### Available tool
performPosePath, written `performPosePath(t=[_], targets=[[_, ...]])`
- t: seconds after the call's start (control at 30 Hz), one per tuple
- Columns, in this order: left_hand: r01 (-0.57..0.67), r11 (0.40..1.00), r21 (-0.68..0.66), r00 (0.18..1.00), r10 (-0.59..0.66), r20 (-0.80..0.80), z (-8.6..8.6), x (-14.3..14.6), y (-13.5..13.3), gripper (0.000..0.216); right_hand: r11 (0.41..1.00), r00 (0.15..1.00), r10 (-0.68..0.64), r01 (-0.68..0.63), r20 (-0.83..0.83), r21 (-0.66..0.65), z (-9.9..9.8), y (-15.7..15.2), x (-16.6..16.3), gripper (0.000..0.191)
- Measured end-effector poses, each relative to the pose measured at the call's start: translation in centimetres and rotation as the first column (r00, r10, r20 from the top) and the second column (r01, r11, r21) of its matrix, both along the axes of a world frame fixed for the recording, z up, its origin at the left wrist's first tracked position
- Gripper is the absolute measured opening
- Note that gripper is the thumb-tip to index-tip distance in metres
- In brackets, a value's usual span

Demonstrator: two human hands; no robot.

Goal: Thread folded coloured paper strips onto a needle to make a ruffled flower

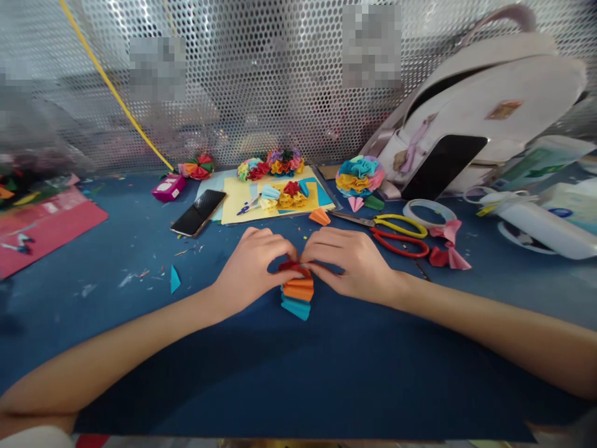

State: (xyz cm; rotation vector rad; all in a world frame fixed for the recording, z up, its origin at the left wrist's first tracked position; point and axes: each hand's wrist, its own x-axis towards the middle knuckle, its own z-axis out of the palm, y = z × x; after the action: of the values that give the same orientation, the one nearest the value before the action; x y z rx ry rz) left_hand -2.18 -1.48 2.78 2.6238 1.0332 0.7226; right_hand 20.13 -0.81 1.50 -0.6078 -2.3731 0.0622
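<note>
My left hand (254,264) and my right hand (347,258) meet at the middle of the blue table (298,373), both pinched on a stack of folded paper pieces (297,289) coloured red, orange and teal. The fingers of both hands press on the red top piece. The orange and teal folds stick out below my fingers toward me. A loose orange folded piece (319,216) lies just beyond my right hand.
Red and yellow scissors (396,233) lie right of my right hand. A black phone (199,211), yellow paper sheets (237,202) with paper flowers (359,175), a tape roll (429,213), pink folded pieces (448,246), a white backpack (476,118) and a mesh wall (261,74) stand behind.
</note>
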Motion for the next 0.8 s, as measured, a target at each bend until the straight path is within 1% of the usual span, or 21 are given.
performPosePath(t=[0.07, 0.17, 0.2, 0.23, 0.3, 0.37, 0.43, 0.53, 0.6, 0.67, 0.7, 0.73, 0.8], targets=[[-0.003, 0.998, -0.057, 1.0, 0.003, -0.004, 0.3, -0.1, 0.1, 0.018, 0.998, 1.0, -0.009, 0.008, 0.015, 0.061, 0.0, 0.1, 0.1, 0.021], [-0.029, 0.986, -0.164, 0.999, 0.034, 0.032, 0.4, 0.0, 0.3, 0.005, 0.974, 0.996, -0.041, 0.022, 0.078, 0.223, 0.0, 0.0, 0.1, 0.023], [-0.032, 0.975, -0.221, 0.997, 0.046, 0.056, 0.4, 0.0, 0.4, 0.004, 0.959, 0.993, -0.052, 0.02, 0.104, 0.283, 0.0, 0.0, 0.2, 0.023], [-0.03, 0.957, -0.289, 0.995, 0.057, 0.087, 0.4, 0.1, 0.5, 0.007, 0.942, 0.99, -0.06, 0.014, 0.127, 0.335, 0.0, 0.0, 0.2, 0.023], [-0.004, 0.901, -0.434, 0.986, 0.077, 0.15, 0.3, 0.1, 0.8, 0.011, 0.919, 0.986, -0.067, 0.0, 0.155, 0.394, 0.1, -0.1, 0.3, 0.022], [0.03, 0.839, -0.543, 0.975, 0.095, 0.201, 0.1, 0.2, 1.1, 0.011, 0.924, 0.985, -0.058, -0.008, 0.163, 0.382, 0.2, -0.1, 0.3, 0.022], [0.051, 0.805, -0.591, 0.965, 0.113, 0.238, 0.1, 0.1, 1.2, 0.01, 0.957, 0.987, -0.041, -0.007, 0.158, 0.291, 0.3, -0.1, 0.2, 0.023], [0.06, 0.797, -0.602, 0.956, 0.127, 0.263, 0.0, 0.1, 1.2, 0.009, 0.997, 0.991, -0.028, 0.018, 0.133, 0.074, 0.5, -0.3, 0.1, 0.023], [0.059, 0.798, -0.599, 0.956, 0.127, 0.264, -0.1, 0.1, 1.1, 0.011, 0.997, 0.992, -0.044, 0.052, 0.121, -0.058, 0.4, -0.5, -0.1, 0.02], [0.056, 0.794, -0.605, 0.956, 0.133, 0.263, -0.2, 0.2, 1.1, 0.014, 0.99, 0.991, -0.055, 0.07, 0.12, -0.124, 0.4, -0.7, -0.2, 0.017], [0.055, 0.787, -0.614, 0.955, 0.138, 0.263, -0.3, 0.2, 1.1, 0.016, 0.991, 0.991, -0.051, 0.065, 0.123, -0.116, 0.3, -0.8, -0.3, 0.018], [0.058, 0.777, -0.626, 0.956, 0.136, 0.258, -0.3, 0.2, 1.2, 0.017, 0.996, 0.991, -0.044, 0.054, 0.13, -0.074, 0.3, -0.9, -0.3, 0.02], [0.076, 0.767, -0.637, 0.967, 0.099, 0.235, -0.4, 0.1, 1.4, 0.012, 0.995, 0.986, -0.038, 0.023, 0.165, 0.093, 0.2, -0.8, -0.2, 0.024]])
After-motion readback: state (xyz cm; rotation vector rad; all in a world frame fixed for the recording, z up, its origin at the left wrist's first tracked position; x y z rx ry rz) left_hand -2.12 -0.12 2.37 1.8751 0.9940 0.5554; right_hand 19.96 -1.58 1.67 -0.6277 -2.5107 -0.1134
